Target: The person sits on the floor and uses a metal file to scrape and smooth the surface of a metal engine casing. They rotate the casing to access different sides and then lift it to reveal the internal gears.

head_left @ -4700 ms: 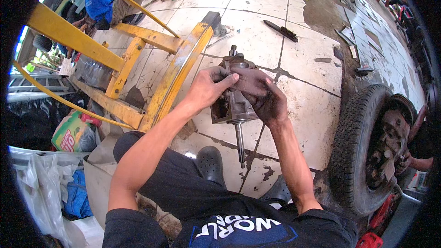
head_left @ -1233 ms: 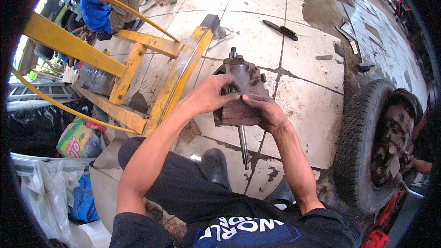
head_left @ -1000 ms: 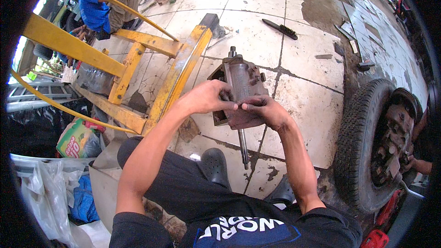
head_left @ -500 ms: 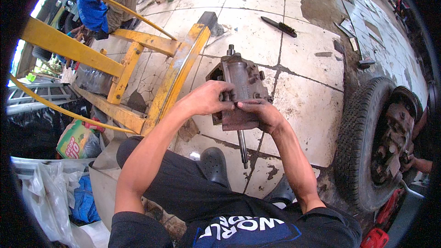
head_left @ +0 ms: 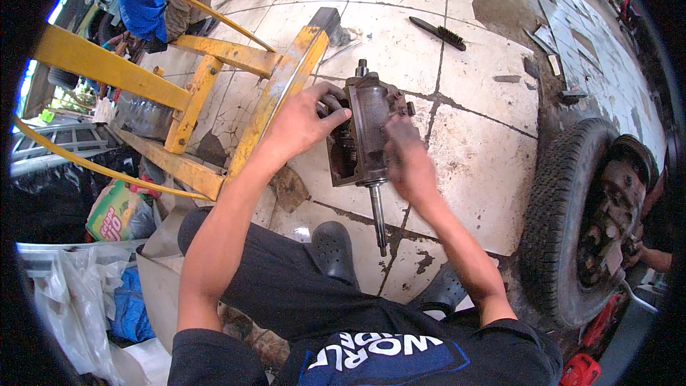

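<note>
A dark, greasy gearbox (head_left: 369, 132) rests on the floor in front of me. One long metal shaft (head_left: 378, 218) sticks out toward me, and a short shaft end (head_left: 361, 67) shows at its far side. Its opening, with gears dimly seen inside, faces left. My left hand (head_left: 304, 123) is at that opening's upper edge, thumb and fingers apart, the thumb tip against the rim. Against the right side of the housing is my right hand (head_left: 409, 161), smeared by motion; its fingers are too blurred to read.
A yellow metal frame (head_left: 275, 96) stands close on the left, with a person in blue (head_left: 141, 11) sitting beyond it. A black brush (head_left: 439, 33) lies on the tiles ahead. At right stands a wheel (head_left: 561, 225), with another person's hand (head_left: 652, 256) beside it.
The gearbox has turned, so its open side shows more. My left hand has moved up and left to the opening's edge; my right hand has shifted up along the right side.
</note>
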### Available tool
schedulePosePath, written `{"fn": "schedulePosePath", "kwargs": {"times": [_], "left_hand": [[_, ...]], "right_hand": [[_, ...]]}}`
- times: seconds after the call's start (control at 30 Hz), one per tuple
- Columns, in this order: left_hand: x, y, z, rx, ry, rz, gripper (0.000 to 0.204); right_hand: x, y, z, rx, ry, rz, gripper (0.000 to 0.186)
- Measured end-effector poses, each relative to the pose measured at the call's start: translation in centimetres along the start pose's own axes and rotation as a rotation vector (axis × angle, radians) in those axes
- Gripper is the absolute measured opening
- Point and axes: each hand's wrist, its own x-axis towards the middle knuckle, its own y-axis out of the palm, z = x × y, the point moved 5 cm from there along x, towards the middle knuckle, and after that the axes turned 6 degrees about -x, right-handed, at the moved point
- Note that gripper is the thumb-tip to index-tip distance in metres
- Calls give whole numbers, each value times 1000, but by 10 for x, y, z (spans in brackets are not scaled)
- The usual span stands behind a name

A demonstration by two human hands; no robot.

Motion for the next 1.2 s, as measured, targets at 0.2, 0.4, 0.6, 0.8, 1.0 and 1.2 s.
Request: {"fn": "schedulePosePath", "kwargs": {"times": [0.2,0.4,0.6,0.8,1.0,1.2], "left_hand": [[-23,-15,-11,-8,0,-98,46],[-49,-32,-36,-20,-19,-155,45],[-67,-56,-42,-21,36,-201,40],[-59,-48,-38,-111,52,-170,47],[-41,-45,-46,-129,43,-172,51],[-56,-49,-51,-194,39,-226,52]], "right_hand": [[-28,37,34,-210,94,337,83],[30,60,7,-182,54,385,99],[-6,45,28,-175,42,550,102],[33,56,8,-152,20,569,115],[46,53,-5,-81,3,521,105],[-2,40,22,-166,-19,640,120]]}}
